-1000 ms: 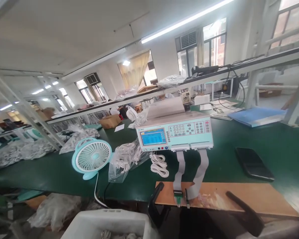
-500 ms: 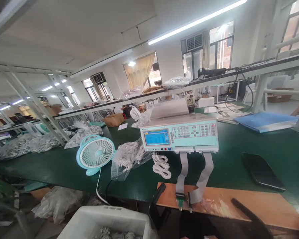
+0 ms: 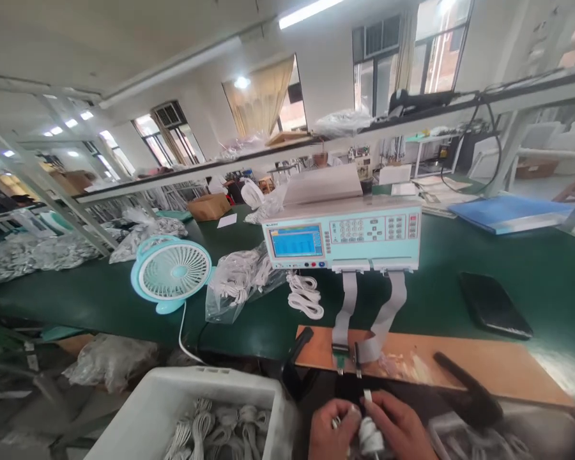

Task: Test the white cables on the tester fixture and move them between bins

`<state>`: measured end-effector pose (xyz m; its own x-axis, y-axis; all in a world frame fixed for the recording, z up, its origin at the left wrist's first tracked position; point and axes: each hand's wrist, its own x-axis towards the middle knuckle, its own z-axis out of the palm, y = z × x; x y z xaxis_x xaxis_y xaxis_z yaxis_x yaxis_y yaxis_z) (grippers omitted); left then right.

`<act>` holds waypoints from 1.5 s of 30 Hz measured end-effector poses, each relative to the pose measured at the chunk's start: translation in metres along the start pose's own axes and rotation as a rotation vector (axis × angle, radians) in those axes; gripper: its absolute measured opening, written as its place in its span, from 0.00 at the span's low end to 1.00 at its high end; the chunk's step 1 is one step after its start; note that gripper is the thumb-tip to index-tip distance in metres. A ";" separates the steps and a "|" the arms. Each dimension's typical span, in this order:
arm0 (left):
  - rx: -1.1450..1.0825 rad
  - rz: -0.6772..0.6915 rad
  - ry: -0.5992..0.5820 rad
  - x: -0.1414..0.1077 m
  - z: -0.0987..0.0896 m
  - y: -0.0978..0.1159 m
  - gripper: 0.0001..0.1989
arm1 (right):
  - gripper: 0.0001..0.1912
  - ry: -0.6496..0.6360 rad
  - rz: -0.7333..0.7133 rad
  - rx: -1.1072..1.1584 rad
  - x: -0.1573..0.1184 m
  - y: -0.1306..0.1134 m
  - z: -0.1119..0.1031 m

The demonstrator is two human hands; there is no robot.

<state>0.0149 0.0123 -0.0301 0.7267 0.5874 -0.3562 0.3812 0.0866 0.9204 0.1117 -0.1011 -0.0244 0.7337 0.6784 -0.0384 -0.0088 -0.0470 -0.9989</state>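
Note:
Low in the view, my left hand [image 3: 333, 431] and my right hand [image 3: 398, 427] are close together with a bundled white cable [image 3: 371, 439] between them. The right thumb and fingers pinch the cable's white plug end [image 3: 367, 397], which points up toward the bench edge. My left fingers are curled, and a bit of white cable shows among them. Just beyond, two grey ribbon cables [image 3: 345, 310] hang from a light-blue cable tester [image 3: 347, 239] with a lit screen. They end in small connectors [image 3: 340, 358] at the edge of a wooden board [image 3: 479, 367].
A white bin [image 3: 138, 409] with several coiled cables stands left of my hands. Black clamps [image 3: 297, 364] hold the board. On the green bench are a turquoise fan [image 3: 175, 271], a bag of cables [image 3: 239, 281], a loose cable coil [image 3: 305, 296], a black phone [image 3: 496, 305] and a blue folder [image 3: 512, 214].
Both hands have come up into view from the bottom edge with the white cable. The camera has tilted down, showing more of the bin and its cables.

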 end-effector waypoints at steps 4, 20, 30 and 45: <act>-0.003 -0.015 0.049 0.003 0.003 0.000 0.23 | 0.20 0.040 0.028 0.053 0.005 0.004 0.010; 0.049 0.101 -0.125 0.011 -0.010 0.006 0.21 | 0.21 0.055 0.152 0.213 0.017 -0.011 0.013; -0.114 0.155 -0.126 0.020 -0.015 0.010 0.21 | 0.21 0.073 0.331 0.488 0.016 -0.006 0.023; -0.252 0.160 0.060 0.021 -0.004 0.013 0.21 | 0.18 0.021 0.321 0.572 0.018 -0.008 0.023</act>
<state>0.0333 0.0290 -0.0247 0.7280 0.6556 -0.2005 0.1053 0.1821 0.9776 0.1091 -0.0718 -0.0173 0.6477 0.6806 -0.3424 -0.5854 0.1570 -0.7954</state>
